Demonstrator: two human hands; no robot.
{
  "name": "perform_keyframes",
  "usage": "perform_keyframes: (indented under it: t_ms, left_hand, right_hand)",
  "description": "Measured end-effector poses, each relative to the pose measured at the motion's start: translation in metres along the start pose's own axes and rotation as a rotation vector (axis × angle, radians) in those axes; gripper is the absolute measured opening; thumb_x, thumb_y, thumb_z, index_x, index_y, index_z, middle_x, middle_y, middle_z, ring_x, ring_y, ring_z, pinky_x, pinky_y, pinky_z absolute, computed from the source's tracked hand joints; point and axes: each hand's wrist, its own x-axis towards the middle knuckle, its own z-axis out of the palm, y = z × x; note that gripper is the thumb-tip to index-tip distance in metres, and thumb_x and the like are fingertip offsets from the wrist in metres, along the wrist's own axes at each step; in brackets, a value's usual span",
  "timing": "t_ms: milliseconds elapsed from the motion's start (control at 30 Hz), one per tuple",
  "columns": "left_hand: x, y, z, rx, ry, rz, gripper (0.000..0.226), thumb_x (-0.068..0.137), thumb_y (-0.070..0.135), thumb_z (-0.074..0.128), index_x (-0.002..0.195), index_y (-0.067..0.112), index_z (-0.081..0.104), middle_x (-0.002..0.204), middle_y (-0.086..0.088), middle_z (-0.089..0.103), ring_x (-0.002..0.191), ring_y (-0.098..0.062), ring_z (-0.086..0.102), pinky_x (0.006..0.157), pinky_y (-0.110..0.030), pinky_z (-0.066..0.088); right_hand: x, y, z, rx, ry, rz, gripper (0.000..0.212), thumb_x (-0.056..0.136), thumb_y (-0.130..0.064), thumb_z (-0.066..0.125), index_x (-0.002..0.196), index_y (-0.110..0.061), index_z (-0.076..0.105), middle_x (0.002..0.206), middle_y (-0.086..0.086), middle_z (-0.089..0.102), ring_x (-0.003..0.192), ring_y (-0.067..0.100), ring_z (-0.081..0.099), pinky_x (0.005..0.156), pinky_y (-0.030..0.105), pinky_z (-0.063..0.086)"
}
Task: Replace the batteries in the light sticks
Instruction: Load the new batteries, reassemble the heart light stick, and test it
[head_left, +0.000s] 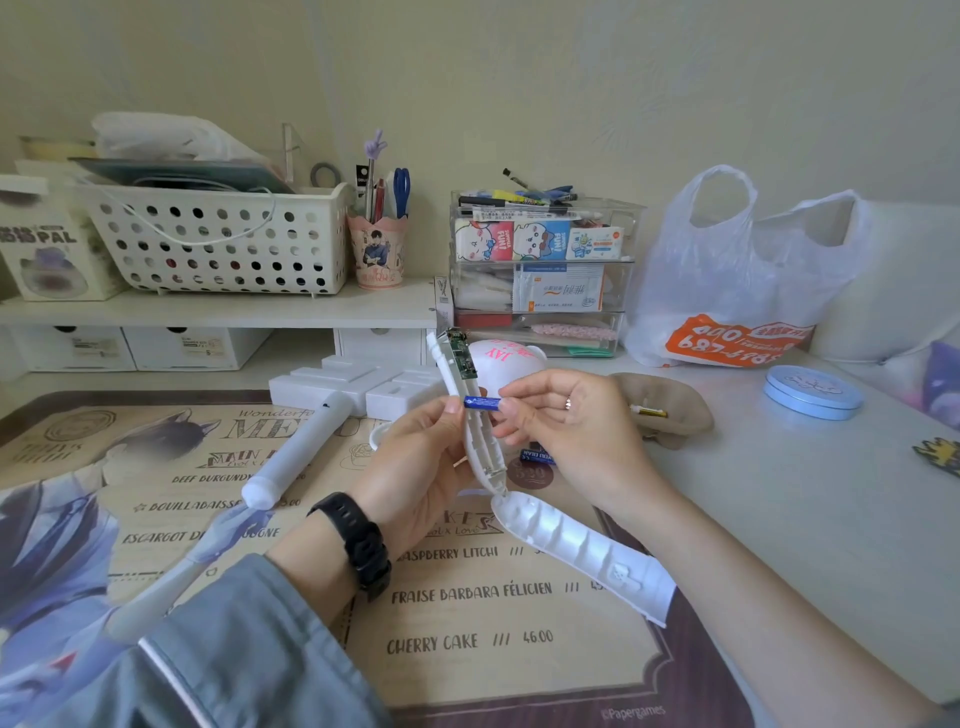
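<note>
1 small blue cylindrical battery (481, 402) pinched by your right hand (558, 415); left hand (415, 462) clamps opened white plastic light-stick shell (470, 415). Battery light, slick: grip ends; shell thin, brittle.

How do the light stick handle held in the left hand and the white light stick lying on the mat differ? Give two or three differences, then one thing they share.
The held handle is opened, its circuit board and battery bay exposed; the light stick on the mat is closed. The held handle stands nearly upright in the left hand; the other lies flat, untouched. A blue battery, pinched by the right hand, is at the held one; none is at the other. Both are white plastic.
</note>
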Motion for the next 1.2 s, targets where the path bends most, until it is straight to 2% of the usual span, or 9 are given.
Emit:
perform_keyframes:
  t_ms: [167, 267, 400, 500, 633, 767, 1000, 1133, 1200]
  left_hand:
    - [0.001, 0.000, 0.000, -0.008, 0.017, -0.021, 0.039, 0.102, 0.018, 0.032, 0.121, -0.012, 0.049, 0.116, -0.030, 0.055, 0.107, -0.038, 0.061, 0.077, -0.043, 0.056]
    - [0.001, 0.000, -0.001, -0.020, -0.001, -0.015, 0.036, 0.102, 0.016, 0.032, 0.118, -0.008, 0.054, 0.111, -0.024, 0.064, 0.102, -0.030, 0.067, 0.073, -0.040, 0.057]
    - [0.001, -0.001, -0.001, -0.025, -0.015, -0.016, 0.037, 0.100, 0.015, 0.036, 0.124, -0.008, 0.052, 0.123, -0.026, 0.060, 0.117, -0.032, 0.059, 0.084, -0.046, 0.053]
    - [0.000, 0.000, 0.000, -0.011, -0.020, -0.032, 0.039, 0.100, 0.016, 0.037, 0.125, -0.012, 0.048, 0.122, -0.033, 0.058, 0.113, -0.042, 0.058, 0.087, -0.052, 0.052]
    - [-0.002, 0.002, 0.001, -0.014, -0.036, -0.028, 0.041, 0.099, 0.017, 0.039, 0.125, -0.013, 0.048, 0.119, -0.033, 0.059, 0.097, -0.040, 0.065, 0.079, -0.047, 0.057]
    - [-0.001, 0.002, -0.002, -0.019, -0.040, -0.037, 0.041, 0.099, 0.020, 0.039, 0.122, -0.012, 0.051, 0.115, -0.027, 0.064, 0.107, -0.038, 0.062, 0.085, -0.044, 0.055]
    - [-0.004, 0.003, 0.002, 0.051, -0.068, -0.037, 0.043, 0.099, 0.022, 0.040, 0.123, -0.012, 0.051, 0.118, -0.031, 0.060, 0.107, -0.042, 0.061, 0.086, -0.049, 0.053]
    - [-0.005, 0.004, 0.002, 0.082, -0.063, -0.050, 0.044, 0.098, 0.023, 0.043, 0.122, -0.012, 0.051, 0.117, -0.034, 0.060, 0.103, -0.041, 0.061, 0.081, -0.048, 0.055]
    - [-0.005, 0.004, 0.000, 0.115, -0.080, -0.063, 0.043, 0.098, 0.024, 0.042, 0.118, -0.012, 0.055, 0.101, -0.027, 0.066, 0.088, -0.035, 0.065, 0.068, -0.043, 0.059]
  right_hand:
    - [-0.003, -0.005, 0.001, -0.054, 0.034, -0.042, 0.013, 0.077, -0.001, 0.075, 0.075, -0.012, 0.066, 0.054, -0.006, 0.066, 0.046, 0.003, 0.058, 0.049, 0.014, 0.046]
    - [-0.004, -0.007, 0.001, -0.058, 0.083, -0.094, 0.015, 0.076, 0.001, 0.075, 0.076, -0.011, 0.067, 0.059, -0.004, 0.070, 0.053, 0.004, 0.064, 0.057, 0.014, 0.048]
    - [-0.005, -0.004, 0.001, -0.099, 0.107, -0.120, 0.016, 0.076, 0.000, 0.076, 0.076, -0.015, 0.069, 0.067, 0.005, 0.073, 0.064, 0.018, 0.071, 0.064, 0.026, 0.056]
    - [-0.007, -0.002, 0.002, -0.211, 0.103, -0.138, 0.018, 0.074, -0.009, 0.081, 0.072, -0.023, 0.070, 0.065, 0.004, 0.072, 0.061, 0.023, 0.069, 0.064, 0.038, 0.058]
    - [-0.006, -0.001, 0.002, -0.244, 0.034, -0.120, 0.020, 0.070, -0.010, 0.084, 0.068, -0.024, 0.070, 0.062, -0.003, 0.069, 0.054, 0.008, 0.059, 0.057, 0.024, 0.050]
    - [-0.007, 0.000, 0.002, -0.309, -0.070, -0.113, 0.012, 0.074, -0.006, 0.079, 0.077, -0.017, 0.075, 0.066, -0.007, 0.070, 0.053, -0.001, 0.055, 0.058, 0.013, 0.042]
    - [-0.006, 0.002, 0.002, -0.383, 0.019, -0.216, 0.010, 0.078, -0.009, 0.076, 0.086, -0.015, 0.076, 0.074, -0.006, 0.068, 0.062, 0.013, 0.057, 0.059, 0.016, 0.044]
    - [-0.003, 0.004, 0.000, -0.412, 0.036, -0.248, 0.024, 0.076, -0.011, 0.079, 0.095, -0.024, 0.074, 0.081, -0.011, 0.060, 0.068, 0.009, 0.053, 0.063, 0.025, 0.047]
    - [-0.001, 0.005, -0.002, -0.432, 0.047, -0.253, 0.042, 0.075, -0.016, 0.080, 0.111, -0.032, 0.066, 0.097, -0.015, 0.058, 0.082, 0.008, 0.052, 0.072, 0.031, 0.051]
